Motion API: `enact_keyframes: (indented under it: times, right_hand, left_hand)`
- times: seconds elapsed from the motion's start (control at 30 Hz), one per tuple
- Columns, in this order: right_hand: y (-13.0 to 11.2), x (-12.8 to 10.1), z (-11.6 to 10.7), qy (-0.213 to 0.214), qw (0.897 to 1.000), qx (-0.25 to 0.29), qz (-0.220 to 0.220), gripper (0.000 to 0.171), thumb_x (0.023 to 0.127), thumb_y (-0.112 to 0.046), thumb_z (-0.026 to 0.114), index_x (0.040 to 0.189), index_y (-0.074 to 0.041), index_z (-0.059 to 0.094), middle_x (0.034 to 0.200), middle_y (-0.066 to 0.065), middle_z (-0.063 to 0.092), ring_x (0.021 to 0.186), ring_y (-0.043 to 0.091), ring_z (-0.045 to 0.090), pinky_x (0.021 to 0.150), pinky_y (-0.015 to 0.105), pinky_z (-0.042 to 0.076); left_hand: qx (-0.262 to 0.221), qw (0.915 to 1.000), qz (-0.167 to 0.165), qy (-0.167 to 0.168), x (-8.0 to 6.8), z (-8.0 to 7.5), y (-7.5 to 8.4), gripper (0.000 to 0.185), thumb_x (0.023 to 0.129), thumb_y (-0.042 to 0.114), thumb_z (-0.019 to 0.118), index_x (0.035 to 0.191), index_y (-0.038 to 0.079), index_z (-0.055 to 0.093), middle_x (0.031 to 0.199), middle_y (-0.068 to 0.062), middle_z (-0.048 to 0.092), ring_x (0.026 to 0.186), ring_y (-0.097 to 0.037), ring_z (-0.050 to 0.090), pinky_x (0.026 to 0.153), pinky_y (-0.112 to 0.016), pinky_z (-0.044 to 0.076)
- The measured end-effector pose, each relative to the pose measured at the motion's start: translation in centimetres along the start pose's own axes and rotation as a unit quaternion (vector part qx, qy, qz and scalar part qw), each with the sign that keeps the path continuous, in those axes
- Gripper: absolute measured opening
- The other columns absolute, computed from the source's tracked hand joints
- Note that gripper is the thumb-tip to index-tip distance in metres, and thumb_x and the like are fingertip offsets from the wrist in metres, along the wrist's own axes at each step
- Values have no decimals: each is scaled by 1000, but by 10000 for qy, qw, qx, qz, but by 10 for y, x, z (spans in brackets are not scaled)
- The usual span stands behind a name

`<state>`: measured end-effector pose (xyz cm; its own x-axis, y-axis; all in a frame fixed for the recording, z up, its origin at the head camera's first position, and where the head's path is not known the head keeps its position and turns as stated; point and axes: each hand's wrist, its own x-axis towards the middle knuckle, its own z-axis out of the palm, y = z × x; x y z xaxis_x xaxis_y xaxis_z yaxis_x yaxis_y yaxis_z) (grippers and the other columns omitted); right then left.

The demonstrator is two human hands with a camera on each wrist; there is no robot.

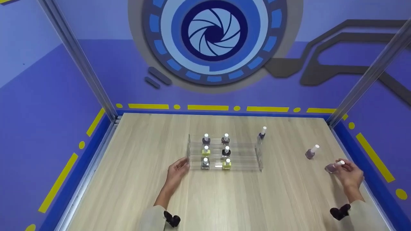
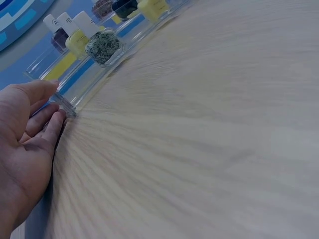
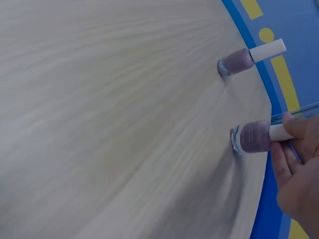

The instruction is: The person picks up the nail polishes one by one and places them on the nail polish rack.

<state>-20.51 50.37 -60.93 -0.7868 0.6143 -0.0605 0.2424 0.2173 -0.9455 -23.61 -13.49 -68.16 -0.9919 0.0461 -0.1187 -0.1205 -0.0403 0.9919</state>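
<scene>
My right hand (image 1: 350, 175) pinches a mauve nail polish bottle (image 3: 255, 137) by its white cap, with thumb and fingers on the cap. The bottle tilts in the head view, its base close over the table. A second mauve nail polish bottle (image 1: 310, 153) stands just beyond it. At the left end of a clear stepped display rack (image 1: 244, 157), my left hand (image 1: 177, 170) grips the side panel between thumb and fingers. Two bottles stand on each of the rack's three tiers, among them a yellow bottle (image 1: 226, 164) and a speckled grey bottle (image 2: 103, 48) on the front tier.
A dark nail polish bottle (image 1: 262, 133) stands by the rack's back right corner. The wooden table (image 1: 218, 202) is bordered by blue-purple walls (image 1: 106, 73) with metal posts (image 1: 80, 61) at the back corners.
</scene>
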Motion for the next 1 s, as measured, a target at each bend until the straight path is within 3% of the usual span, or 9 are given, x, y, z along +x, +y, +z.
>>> enact_keyframes:
  times: [0.1,0.2,0.37,0.53,0.73,1.0]
  right_hand:
    - [0,-4,1,273,9995,-103,-126,19,92,-8,74,111,-6,73,68,-38,59,67,-20,58,65,-2,47]
    - [-2,-8,1,349,9987,-362,-59,25,93,-16,75,117,-9,74,69,-40,57,71,-21,55,68,-4,45]
    - [-15,-15,2,138,9967,-797,17,41,96,-29,71,133,-11,68,77,-42,54,80,-20,53,80,-1,46]
    - [-35,-24,6,3,9962,-858,-150,45,97,-32,70,136,-10,65,81,-40,55,84,-17,53,73,-2,44]
    - [-62,-41,17,-258,9940,-662,-834,41,98,-25,70,134,-6,66,87,-38,59,83,-17,59,75,-2,46]
    - [-82,-59,52,-461,9795,-186,-1952,35,92,-6,75,123,8,68,93,-34,67,84,-16,64,75,0,51]
  left_hand:
    - [31,10000,23,5,1,0,1,48,102,16,62,147,2,51,154,-19,50,146,-36,46,119,-38,44]
    - [41,10000,-10,46,1,1,2,47,102,15,63,146,2,53,154,-19,51,146,-35,46,118,-40,45]
    - [42,10000,12,64,0,0,2,46,102,13,62,146,1,52,153,-20,52,146,-36,46,118,-39,45]
    - [10,10000,48,20,-2,-1,2,48,102,15,63,146,1,51,153,-20,52,145,-35,47,115,-33,48]
    - [1,9999,108,8,-3,-2,3,50,102,18,63,146,-1,51,152,-22,52,144,-36,48,113,-31,50]
    - [1,10000,86,11,0,-2,2,47,102,15,62,146,-1,52,153,-21,52,145,-36,47,116,-34,47]
